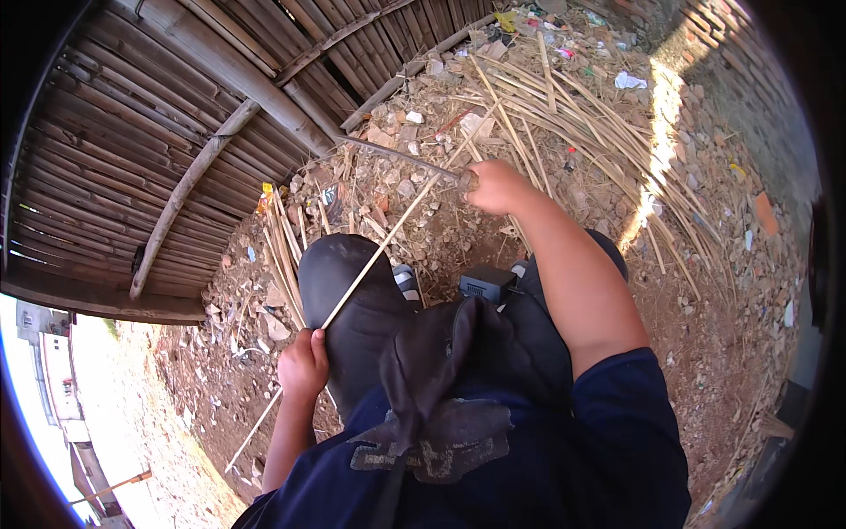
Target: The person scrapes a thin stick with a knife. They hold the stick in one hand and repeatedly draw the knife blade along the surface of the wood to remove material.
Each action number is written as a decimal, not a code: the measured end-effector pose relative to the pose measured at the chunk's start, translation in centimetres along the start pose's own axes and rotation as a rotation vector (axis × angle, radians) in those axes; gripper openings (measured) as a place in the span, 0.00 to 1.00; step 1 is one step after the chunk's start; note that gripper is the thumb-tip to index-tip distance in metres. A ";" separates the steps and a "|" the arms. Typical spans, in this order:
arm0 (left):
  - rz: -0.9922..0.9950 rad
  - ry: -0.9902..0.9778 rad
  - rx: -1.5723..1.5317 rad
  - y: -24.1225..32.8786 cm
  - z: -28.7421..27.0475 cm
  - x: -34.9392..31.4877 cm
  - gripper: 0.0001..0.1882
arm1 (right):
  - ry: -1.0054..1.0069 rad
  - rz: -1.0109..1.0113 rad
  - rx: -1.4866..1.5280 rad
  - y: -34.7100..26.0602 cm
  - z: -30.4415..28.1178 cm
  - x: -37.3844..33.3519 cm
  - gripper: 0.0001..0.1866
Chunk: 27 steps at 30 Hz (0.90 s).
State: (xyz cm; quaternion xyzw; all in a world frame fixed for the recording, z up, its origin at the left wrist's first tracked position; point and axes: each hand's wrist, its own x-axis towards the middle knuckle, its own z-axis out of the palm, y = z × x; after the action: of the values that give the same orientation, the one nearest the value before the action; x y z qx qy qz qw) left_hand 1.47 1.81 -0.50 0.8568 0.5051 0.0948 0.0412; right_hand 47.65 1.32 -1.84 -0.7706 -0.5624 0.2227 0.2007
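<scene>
Navy shirt (568, 467) and black trousers (345, 286), centre and bottom of the frame
Short right sleeve (627, 397), plain; worn grey print (445, 441) at bottom centre; dark footwear (406, 281) with pale bands mid-frame.

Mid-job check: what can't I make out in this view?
All in the head view:
Knife handle: mostly hidden inside the right hand.
Pale strip: its gripped stretch is covered by the left hand.
Blade and strip: they cross, but contact is too fine to tell.
Right foot: mostly hidden by the dark box and trouser leg.
White scrap: too small to identify.
</scene>
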 end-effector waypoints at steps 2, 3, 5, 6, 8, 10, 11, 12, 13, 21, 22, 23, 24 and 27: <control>-0.016 0.005 0.018 0.2 -0.1 -0.2 0.22 | 0.018 0.019 0.013 -0.2 0.0 0.1 0.23; -0.023 0.005 0.028 0.1 0.0 -0.2 0.21 | 0.010 0.011 -0.012 -0.5 -0.1 0.1 0.24; -0.038 -0.007 0.036 -0.1 0.4 -0.5 0.21 | -0.012 0.006 -0.039 -1.6 -0.2 -0.5 0.26; -0.013 0.019 -0.005 -0.4 0.7 -0.6 0.21 | -0.015 -0.025 -0.071 -2.4 -0.3 -1.1 0.26; 0.015 0.044 -0.049 -0.3 0.9 -0.5 0.20 | -0.016 -0.052 -0.107 -2.2 -0.4 -1.2 0.25; 0.019 0.065 -0.053 0.0 0.9 -0.1 0.20 | -0.077 0.028 -0.030 -0.6 -0.4 0.2 0.26; 0.024 0.073 -0.055 0.2 0.7 0.0 0.20 | -0.068 0.028 -0.033 -0.4 -0.3 0.3 0.26; 0.015 0.059 -0.032 0.6 0.4 -0.2 0.20 | -0.100 0.059 -0.041 -0.1 -0.2 0.4 0.26; -0.002 0.045 -0.004 0.6 0.2 -0.4 0.20 | -0.137 0.084 -0.046 -0.5 -0.2 0.4 0.26; 0.000 0.047 -0.069 0.7 0.7 -0.8 0.19 | -0.152 0.151 -0.035 -0.1 -0.7 0.0 0.27; -0.010 0.059 -0.046 0.9 0.4 -0.4 0.19 | -0.196 0.243 -0.007 0.9 -0.4 1.0 0.27; 0.007 0.057 -0.038 0.8 0.2 -0.5 0.19 | -0.077 0.166 -0.091 0.9 0.3 0.7 0.25; 0.015 0.071 -0.036 0.5 -0.1 -0.3 0.19 | -0.062 0.162 -0.089 1.1 0.3 0.9 0.25; 0.018 0.038 -0.038 0.2 0.0 -0.9 0.18 | -0.009 0.032 -0.039 -3.0 -1.1 -1.4 0.22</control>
State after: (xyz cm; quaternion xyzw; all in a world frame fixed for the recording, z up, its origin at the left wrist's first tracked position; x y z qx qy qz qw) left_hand 1.26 0.94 -0.61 0.8586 0.4960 0.1210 0.0469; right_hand 45.59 0.78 0.92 -0.7823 -0.5550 0.2182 0.1797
